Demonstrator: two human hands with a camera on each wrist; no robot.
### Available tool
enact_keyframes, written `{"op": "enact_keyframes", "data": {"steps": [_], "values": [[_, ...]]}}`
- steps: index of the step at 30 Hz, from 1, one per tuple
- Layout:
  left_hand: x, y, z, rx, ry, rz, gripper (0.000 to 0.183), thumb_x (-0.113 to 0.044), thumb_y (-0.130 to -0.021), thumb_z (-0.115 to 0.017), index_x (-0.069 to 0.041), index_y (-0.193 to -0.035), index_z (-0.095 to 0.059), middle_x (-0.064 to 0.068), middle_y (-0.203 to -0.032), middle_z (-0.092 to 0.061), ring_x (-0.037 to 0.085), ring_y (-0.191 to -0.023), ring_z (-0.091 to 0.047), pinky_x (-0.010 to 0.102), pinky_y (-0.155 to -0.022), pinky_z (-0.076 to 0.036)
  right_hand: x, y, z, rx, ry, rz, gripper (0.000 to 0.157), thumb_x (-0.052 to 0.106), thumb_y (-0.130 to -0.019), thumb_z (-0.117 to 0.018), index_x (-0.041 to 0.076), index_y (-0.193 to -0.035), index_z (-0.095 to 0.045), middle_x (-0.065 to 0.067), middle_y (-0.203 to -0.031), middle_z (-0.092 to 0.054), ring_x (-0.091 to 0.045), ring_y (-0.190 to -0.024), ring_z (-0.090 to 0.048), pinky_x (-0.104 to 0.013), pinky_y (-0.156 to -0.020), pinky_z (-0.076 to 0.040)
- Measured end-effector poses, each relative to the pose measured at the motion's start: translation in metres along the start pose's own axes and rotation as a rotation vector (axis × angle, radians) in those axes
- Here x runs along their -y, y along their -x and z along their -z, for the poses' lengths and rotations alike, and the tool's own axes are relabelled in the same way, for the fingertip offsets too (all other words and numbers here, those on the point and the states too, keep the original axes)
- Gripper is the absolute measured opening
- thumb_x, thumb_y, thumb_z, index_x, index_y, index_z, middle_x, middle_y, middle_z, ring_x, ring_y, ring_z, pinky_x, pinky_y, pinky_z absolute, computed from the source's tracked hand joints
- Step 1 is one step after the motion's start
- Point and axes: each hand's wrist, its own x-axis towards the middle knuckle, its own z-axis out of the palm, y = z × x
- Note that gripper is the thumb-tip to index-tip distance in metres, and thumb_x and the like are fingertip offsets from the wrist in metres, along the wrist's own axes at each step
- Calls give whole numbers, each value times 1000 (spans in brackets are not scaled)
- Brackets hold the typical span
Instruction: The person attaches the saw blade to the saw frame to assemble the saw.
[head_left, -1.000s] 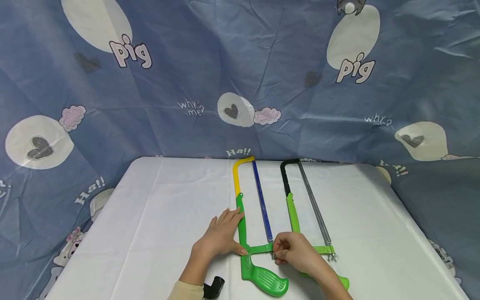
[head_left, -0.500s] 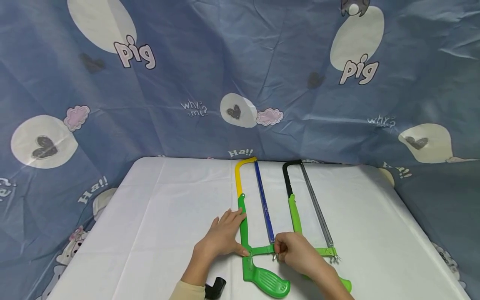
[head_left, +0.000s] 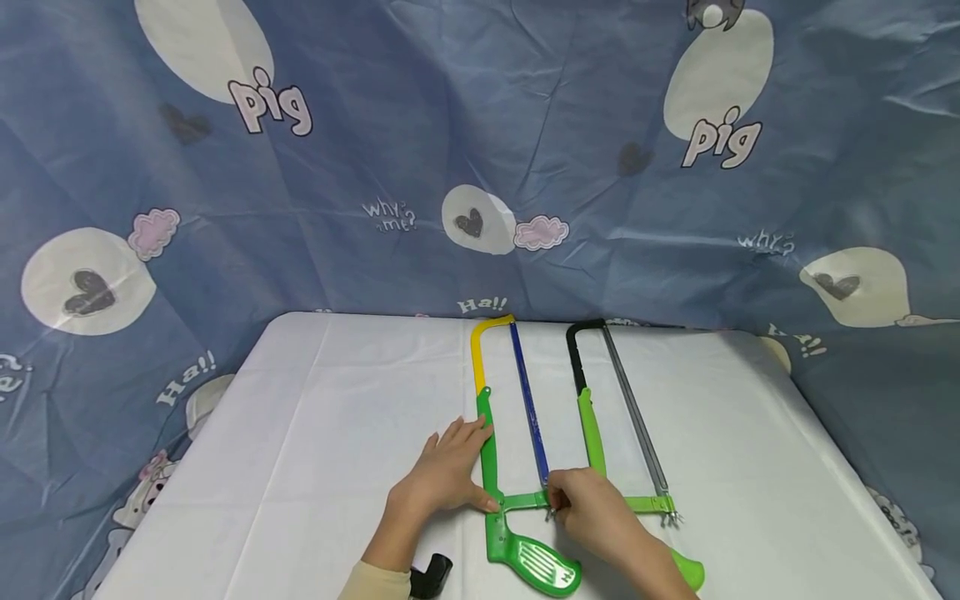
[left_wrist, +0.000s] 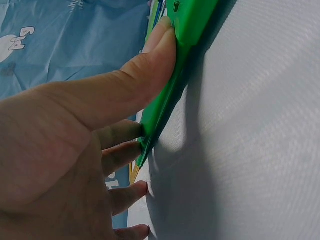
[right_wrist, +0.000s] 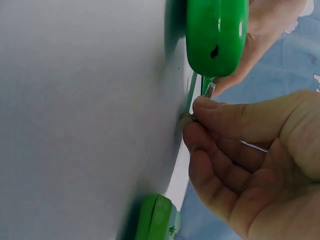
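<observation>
In the head view, a hacksaw (head_left: 487, 457) with a green-and-yellow frame and a blue blade (head_left: 531, 400) lies on the white cloth. My left hand (head_left: 444, 473) rests on its green frame with fingers spread. The left wrist view shows the thumb pressing the frame (left_wrist: 162, 107) and two fingertips touching its edge. At the end of the green crossbar, below the blade, my right hand (head_left: 596, 510) pinches the metal wing nut (right_wrist: 210, 90) between thumb and index finger. The fingers partly cover this nut. The hacksaw's grip (head_left: 542, 567) points toward the right hand's wrist.
A second hacksaw (head_left: 590, 429), light green and black with a grey blade (head_left: 633, 408), lies to the right, partly under the right forearm. A small black object (head_left: 431, 577) sits by the left sleeve. Blue printed fabric (head_left: 337, 167) hangs behind the white-covered table (head_left: 337, 400).
The right hand's fingers have turned slightly at the wing nut, which shows less now. The left hand has kept its place on the frame. The head view has shifted a little.
</observation>
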Motion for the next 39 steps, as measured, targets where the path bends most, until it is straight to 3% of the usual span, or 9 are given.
{"op": "enact_keyframes", "data": {"steps": [4,11,19,32,39], "values": [[0,-1,-1,-2,-8,-4,111,-48,-61,-90,-11,-152,-39,9,-163,-30,40,-152,-21,68,-118,-19,0,0,0,20,28,15,30,-11,-73,-65,18,-69,-59,12,-62,-52,-4,-57,-43,-20,-51,-37],[1,-2,-2,-1,-7,-12,111,-48,-61,-90,-11,-152,-39,10,-163,-30,40,-152,-21,69,-118,-20,4,2,-1,49,57,-7,30,11,-78,-80,21,-67,-54,13,-60,-48,-5,-55,-40,-22,-49,-34],[1,-3,-3,2,0,-14,111,-48,-61,-90,-12,-153,-38,10,-163,-30,40,-152,-20,69,-118,-19,5,2,-3,1,120,-10,29,13,-79,-77,21,-66,-53,13,-59,-47,-4,-53,-38,-21,-47,-32],[1,-2,-1,-10,-12,-12,110,-47,-61,-91,-11,-152,-39,10,-163,-31,40,-152,-21,69,-117,-20,5,3,-1,30,-51,-58,16,9,-82,-74,18,-75,-63,12,-62,-55,-5,-56,-45,-22,-50,-39],[3,-2,-3,-2,-4,-7,112,-48,-60,-91,-11,-152,-39,10,-163,-30,41,-152,-21,69,-117,-19,-1,5,-2,29,-182,-45,18,6,-83,-73,16,-77,-60,10,-65,-56,-4,-56,-46,-21,-50,-40]]}}
